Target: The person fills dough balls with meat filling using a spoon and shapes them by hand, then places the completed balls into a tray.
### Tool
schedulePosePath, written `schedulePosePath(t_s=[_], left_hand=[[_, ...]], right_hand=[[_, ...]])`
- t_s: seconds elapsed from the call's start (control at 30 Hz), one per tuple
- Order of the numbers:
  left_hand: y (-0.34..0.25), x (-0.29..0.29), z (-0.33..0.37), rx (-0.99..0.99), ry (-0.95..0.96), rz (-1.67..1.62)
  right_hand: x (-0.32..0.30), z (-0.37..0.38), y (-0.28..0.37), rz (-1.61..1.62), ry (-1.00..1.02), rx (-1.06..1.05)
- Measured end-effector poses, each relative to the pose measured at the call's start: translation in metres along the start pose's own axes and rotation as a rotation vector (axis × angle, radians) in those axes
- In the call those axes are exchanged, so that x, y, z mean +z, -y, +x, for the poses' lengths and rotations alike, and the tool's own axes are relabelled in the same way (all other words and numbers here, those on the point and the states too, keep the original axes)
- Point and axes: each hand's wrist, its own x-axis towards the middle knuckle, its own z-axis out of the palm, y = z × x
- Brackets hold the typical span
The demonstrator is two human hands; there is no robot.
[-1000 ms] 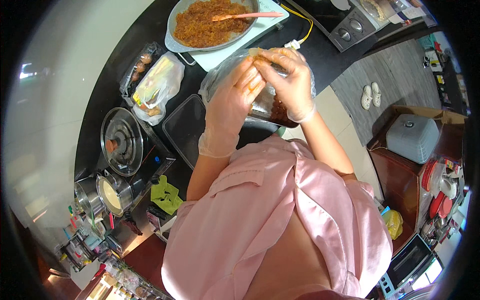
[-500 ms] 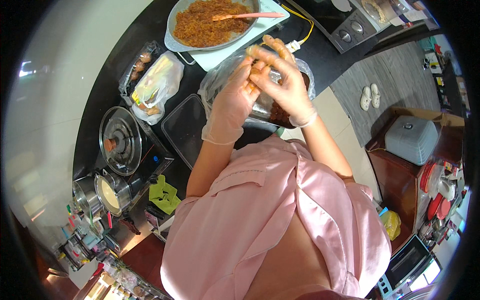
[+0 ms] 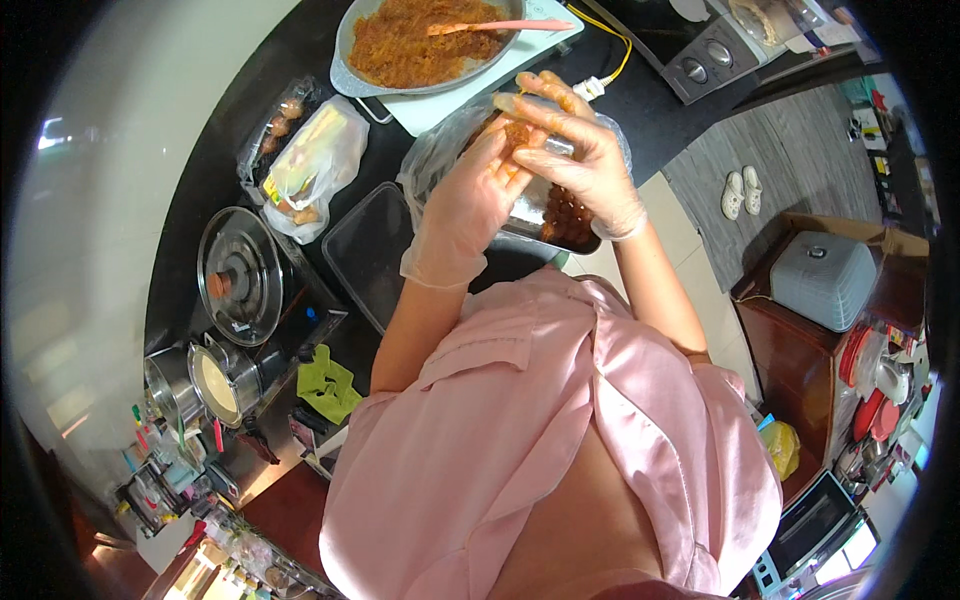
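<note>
Both my hands wear clear plastic gloves and meet above a metal tray. A small lump of brown filling (image 3: 517,132) lies between their fingers. My left hand (image 3: 462,208) holds it from the left with bent fingers. From the right, my right hand (image 3: 590,165) curves round it, thumb below and fingers above. Under the right wrist, the metal tray (image 3: 526,212) carries several round brown balls (image 3: 568,216). Beyond the hands, a grey pan (image 3: 350,80) contains loose brown shredded filling (image 3: 410,50), with a pink spatula (image 3: 510,26) resting across it.
The pan stands on a white hob (image 3: 425,118). Clear plastic wrapping (image 3: 425,160) surrounds the tray, beside a transparent lid or box (image 3: 365,250). Further left are bagged food (image 3: 318,165), a glass lid (image 3: 240,280), steel pots (image 3: 222,385) and a green cloth (image 3: 328,388).
My right thumb and fingers have parted further, and the lump now shows more plainly. The right hand shifted slightly right, uncovering more balls in the tray.
</note>
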Motion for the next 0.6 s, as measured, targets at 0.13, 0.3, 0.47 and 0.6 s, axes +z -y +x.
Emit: schedulePosePath(t_s=[0.13,0.3,0.47,0.6], left_hand=[[-0.001,0.003,-0.003,-0.072,-0.021,0.013],[0.002,0.003,-0.002,0.009,-0.108,0.001],[0.001,0.001,-0.004,-0.021,0.017,0.069],[0.001,0.001,-0.005,-0.022,0.04,0.072]], right_hand=[[-0.015,0.007,-0.009,-0.411,0.186,-0.217],[-0.003,0.0,-0.005,-0.199,0.074,-0.113],[-0.003,-0.003,-0.003,-0.615,0.04,-0.256],[0.0,-0.002,-0.001,-0.648,0.034,-0.212]])
